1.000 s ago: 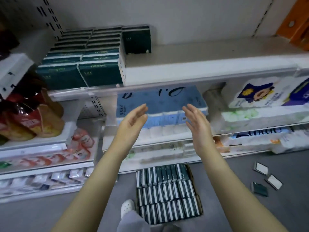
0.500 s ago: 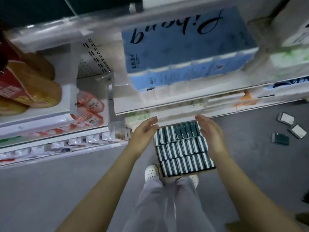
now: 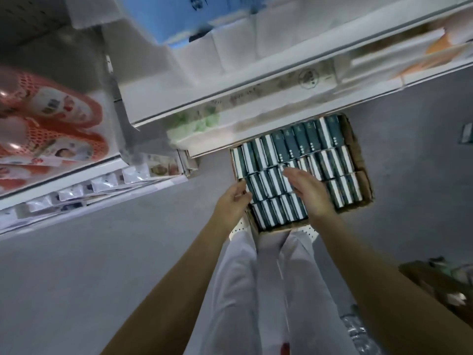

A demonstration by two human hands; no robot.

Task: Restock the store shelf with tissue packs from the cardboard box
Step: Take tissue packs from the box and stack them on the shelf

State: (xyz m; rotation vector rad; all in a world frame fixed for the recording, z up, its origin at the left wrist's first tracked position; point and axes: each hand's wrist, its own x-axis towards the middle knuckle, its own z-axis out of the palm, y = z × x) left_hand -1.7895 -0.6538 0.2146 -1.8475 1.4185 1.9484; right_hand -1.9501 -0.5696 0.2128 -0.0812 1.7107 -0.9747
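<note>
Tissue packs (image 3: 307, 139) bracketed by 2 hands
Left hand (image 3: 233, 201) curled on middle row's left end, right hand (image 3: 309, 193) flat, fingers straight, against same row; packs upright in 3 rows inside cardboard box (image 3: 358, 155) on floor, at foot of shelf (image 3: 256, 90).

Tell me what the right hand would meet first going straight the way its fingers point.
The tissue packs in the cardboard box: the right hand points at the middle row, fingertips seemingly almost on them.
</note>
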